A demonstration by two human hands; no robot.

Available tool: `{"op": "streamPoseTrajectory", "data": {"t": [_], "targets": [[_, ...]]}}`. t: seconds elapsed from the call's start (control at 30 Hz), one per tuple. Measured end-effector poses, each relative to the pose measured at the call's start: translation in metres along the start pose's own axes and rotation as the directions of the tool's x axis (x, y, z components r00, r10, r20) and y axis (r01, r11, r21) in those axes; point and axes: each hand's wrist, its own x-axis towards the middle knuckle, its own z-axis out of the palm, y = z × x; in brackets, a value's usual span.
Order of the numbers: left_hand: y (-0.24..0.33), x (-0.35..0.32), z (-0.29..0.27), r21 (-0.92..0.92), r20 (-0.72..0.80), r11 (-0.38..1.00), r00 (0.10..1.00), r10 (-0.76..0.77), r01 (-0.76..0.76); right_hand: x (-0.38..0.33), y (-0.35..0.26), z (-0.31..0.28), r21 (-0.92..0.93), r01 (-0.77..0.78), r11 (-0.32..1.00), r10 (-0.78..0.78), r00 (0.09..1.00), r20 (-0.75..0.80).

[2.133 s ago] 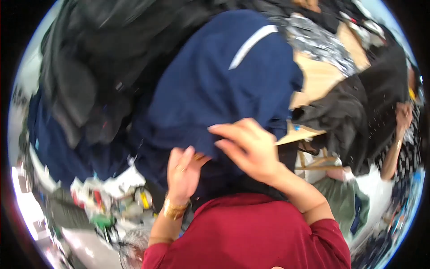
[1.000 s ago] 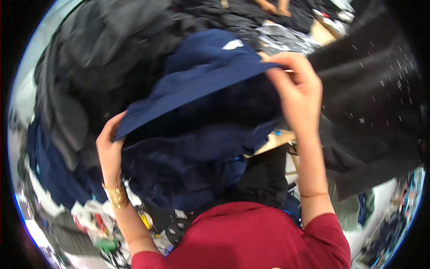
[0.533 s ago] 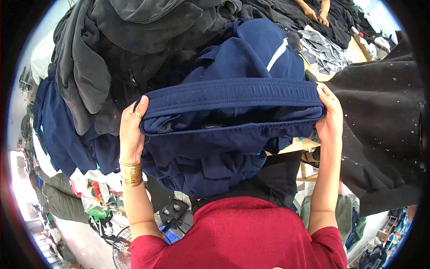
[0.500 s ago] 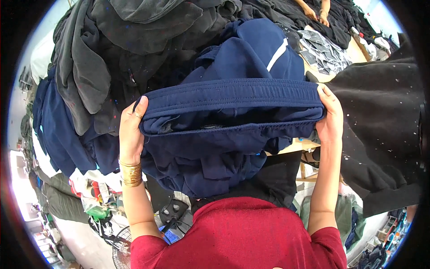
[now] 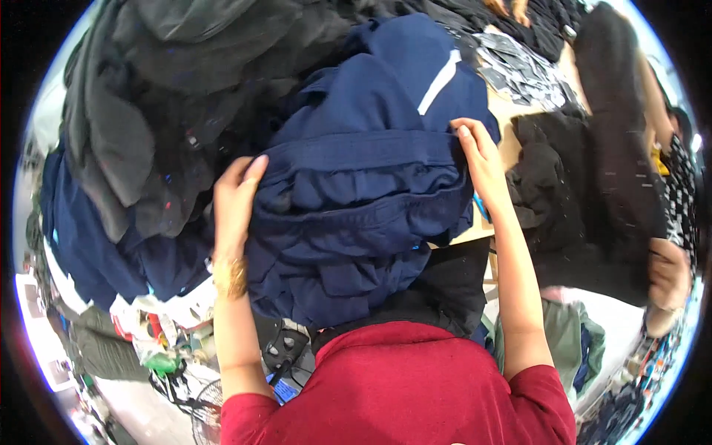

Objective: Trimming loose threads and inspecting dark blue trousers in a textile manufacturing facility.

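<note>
A pair of navy trousers point(image 5: 348, 189) with a wide stitched elastic waistband lies in front of me, the waist gaping toward me. My left hand point(image 5: 239, 194) pinches the waistband's left end, thumb on top, and a gold bangle circles that wrist. At the other end of the waistband, my right hand point(image 5: 480, 157) has its fingers closed on the edge; the fingertips behind the cloth are hidden. The band between my hands hangs slack and wrinkled. Beyond it, more navy cloth with a white stripe point(image 5: 440, 81) is bunched up.
Dark grey garments point(image 5: 200, 81) are heaped at the far left, above more navy clothing point(image 5: 96, 215). A bundle of grey-and-white pieces point(image 5: 519, 67) lies at the far right. On the right, a co-worker's hand point(image 5: 670, 274) holds black cloth point(image 5: 615, 163). A fan point(image 5: 208, 411) stands lower left.
My hands have come closer together, and the waistband has gone from stretched to slack. The right hand moved left. A co-worker with raised black cloth has appeared at the right.
</note>
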Motion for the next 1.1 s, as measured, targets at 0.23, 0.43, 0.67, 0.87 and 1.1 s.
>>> {"op": "streamPoseTrajectory", "data": {"t": [0.23, 0.43, 0.67, 0.87, 1.1], "targets": [[0.010, -0.031, -0.034, 0.165, -0.212, 0.970, 0.954, 0.212, -0.179, -0.055, 0.050, -0.054, -0.430, -0.082, 0.899, 0.094, 0.996, 0.007], [0.063, -0.043, 0.024, 0.280, -0.007, 0.810, 0.843, 0.538, -0.514, -0.091, 0.099, -0.029, -0.831, 0.067, 0.552, -0.057, 0.997, 0.042], [0.059, -0.043, 0.041, 0.292, 0.074, 0.776, 0.822, 0.564, -0.559, -0.087, 0.085, -0.051, -0.676, -0.177, 0.716, 0.152, 0.984, -0.096], [0.062, -0.044, 0.042, 0.344, 0.041, 0.782, 0.841, 0.540, -0.519, -0.085, 0.023, -0.083, 0.065, -0.357, 0.932, 0.363, 0.921, -0.143], [0.057, -0.050, 0.044, 0.336, 0.051, 0.807, 0.865, 0.498, -0.485, -0.084, -0.094, 0.008, 0.064, -0.270, 0.961, 0.241, 0.926, 0.290]]}}
